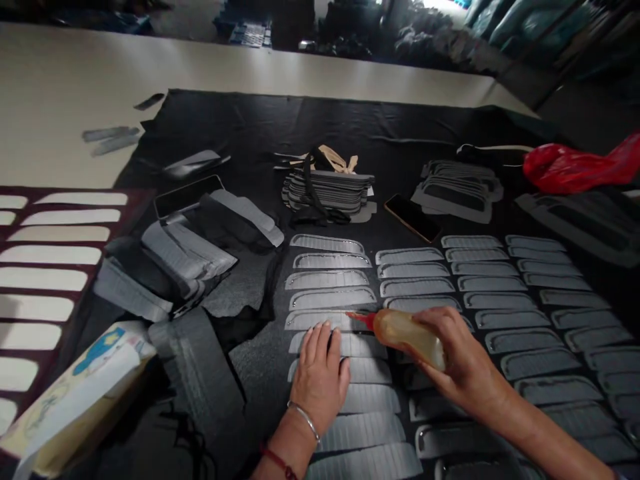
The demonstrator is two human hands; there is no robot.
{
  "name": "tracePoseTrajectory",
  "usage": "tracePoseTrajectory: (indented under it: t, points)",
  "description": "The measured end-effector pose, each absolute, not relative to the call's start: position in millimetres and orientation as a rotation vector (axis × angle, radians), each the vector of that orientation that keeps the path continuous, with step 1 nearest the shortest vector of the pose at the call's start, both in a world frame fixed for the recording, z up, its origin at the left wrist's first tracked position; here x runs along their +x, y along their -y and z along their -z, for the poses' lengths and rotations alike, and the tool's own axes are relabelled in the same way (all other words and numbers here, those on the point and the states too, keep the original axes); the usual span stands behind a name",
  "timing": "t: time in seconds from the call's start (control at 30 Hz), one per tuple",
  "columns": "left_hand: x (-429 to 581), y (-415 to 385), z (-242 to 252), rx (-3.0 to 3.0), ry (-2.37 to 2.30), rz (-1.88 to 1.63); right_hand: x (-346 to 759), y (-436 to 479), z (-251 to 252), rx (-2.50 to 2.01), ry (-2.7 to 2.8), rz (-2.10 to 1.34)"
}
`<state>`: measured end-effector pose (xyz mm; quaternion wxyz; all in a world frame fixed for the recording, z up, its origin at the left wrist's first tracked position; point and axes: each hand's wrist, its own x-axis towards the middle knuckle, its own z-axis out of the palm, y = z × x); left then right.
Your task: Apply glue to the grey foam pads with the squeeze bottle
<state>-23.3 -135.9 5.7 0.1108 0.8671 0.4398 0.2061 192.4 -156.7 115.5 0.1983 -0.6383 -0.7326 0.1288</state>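
Observation:
My right hand [453,347] is wrapped round a squeeze bottle [407,333] of amber-coloured liquid, held tilted nearly level. Its red nozzle tip [357,316] is over a grey curved strip [315,320] in the column before me. Flat on the strips just below, my left hand [320,370] rests with its fingers stretched out. Strips farther up this column, such as one grey piece [333,298], carry a shiny bead along the edge. Nearer strips, like the lowest grey piece [370,462], show no bead that I can see.
More beaded strips [520,340] lie in columns to the right. Behind stand a bundled stack [327,190], a phone [413,217] and a pile of cut frames [457,190]. Leftward are loose grey pieces [187,250], a tissue pack [85,393] and a maroon sheet with white shapes [55,255].

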Motion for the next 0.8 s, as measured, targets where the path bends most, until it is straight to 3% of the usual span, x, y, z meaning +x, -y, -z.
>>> tracePoseTrajectory:
  t: [0.8]
  points:
    - [-25,135,-3,2.632,-1.246,-0.643,220,202,-116,-1.886,1.976,-0.253]
